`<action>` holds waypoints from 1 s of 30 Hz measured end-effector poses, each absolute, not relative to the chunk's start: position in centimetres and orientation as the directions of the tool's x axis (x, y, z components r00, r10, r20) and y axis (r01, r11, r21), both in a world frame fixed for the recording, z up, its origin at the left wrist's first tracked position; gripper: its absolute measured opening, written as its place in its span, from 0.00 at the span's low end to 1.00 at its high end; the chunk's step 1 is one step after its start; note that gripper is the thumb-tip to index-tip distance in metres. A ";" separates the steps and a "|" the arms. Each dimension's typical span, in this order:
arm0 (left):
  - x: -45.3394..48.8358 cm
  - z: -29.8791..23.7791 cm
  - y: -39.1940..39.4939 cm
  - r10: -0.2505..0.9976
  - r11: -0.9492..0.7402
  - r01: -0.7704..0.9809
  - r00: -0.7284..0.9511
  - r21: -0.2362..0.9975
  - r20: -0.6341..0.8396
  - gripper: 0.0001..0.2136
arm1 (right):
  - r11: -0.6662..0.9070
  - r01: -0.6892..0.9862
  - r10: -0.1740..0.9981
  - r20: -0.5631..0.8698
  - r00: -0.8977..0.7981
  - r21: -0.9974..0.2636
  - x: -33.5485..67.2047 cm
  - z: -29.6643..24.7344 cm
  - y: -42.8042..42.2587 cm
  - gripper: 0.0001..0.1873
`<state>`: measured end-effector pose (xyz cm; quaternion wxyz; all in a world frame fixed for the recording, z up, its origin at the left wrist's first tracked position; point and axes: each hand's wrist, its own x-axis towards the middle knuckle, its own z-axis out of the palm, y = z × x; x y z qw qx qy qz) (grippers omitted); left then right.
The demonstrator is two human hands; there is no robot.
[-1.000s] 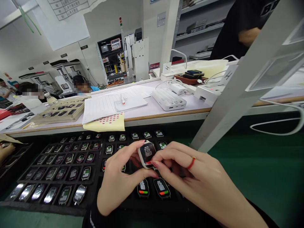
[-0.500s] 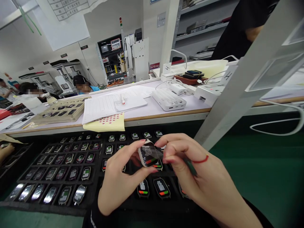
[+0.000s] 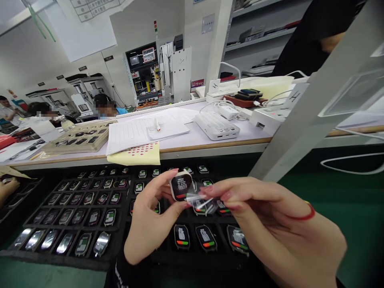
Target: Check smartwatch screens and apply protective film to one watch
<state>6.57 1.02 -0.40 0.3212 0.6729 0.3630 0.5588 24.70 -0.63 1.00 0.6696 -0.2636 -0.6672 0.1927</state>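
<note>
My left hand [image 3: 150, 224] pinches a small white-rimmed smartwatch body [image 3: 181, 186] by its edges, screen lit with text and a red bar. My right hand [image 3: 270, 228] pinches a clear protective film [image 3: 201, 203] that hangs just below and right of the watch, peeled away from its screen. Both hands hover over a black tray [image 3: 168, 256] holding several lit watch bodies in pockets.
A second black tray [image 3: 42, 224] of watch bodies lies to the left. A raised white shelf [image 3: 210, 142] carries papers, a yellow sheet, a white power strip and cables. A slanted grey post [image 3: 303, 120] rises at the right. Another person's hand [image 3: 7, 188] shows at far left.
My right hand has pulled the clear film off the watch screen and moved right and down. My left hand has lifted the watch slightly.
</note>
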 end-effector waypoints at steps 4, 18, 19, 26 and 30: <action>6.7 -0.5 1.5 0.869 -0.491 0.055 0.104 0.869 0.484 0.25 | 0.787 0.202 0.577 0.811 0.096 -0.583 24.3 0.7 0.2 0.10; 6.8 -0.3 1.4 0.842 -0.538 0.097 0.099 0.837 0.530 0.25 | 0.704 0.070 0.703 0.708 0.073 -0.707 22.9 0.8 0.0 0.12; 6.8 -0.3 1.3 0.837 -0.547 0.105 0.102 0.831 0.538 0.26 | 0.679 0.055 0.727 0.681 0.088 -0.732 22.8 0.9 0.0 0.11; 6.7 -0.1 0.8 0.840 -0.542 0.118 0.126 0.832 0.528 0.28 | 0.528 0.021 0.832 0.523 0.188 -0.849 22.3 0.5 -0.1 0.07; 6.7 0.0 0.6 0.833 -0.553 0.132 0.125 0.823 0.539 0.28 | 0.515 0.042 0.835 0.512 0.203 -0.856 22.2 0.4 -0.1 0.06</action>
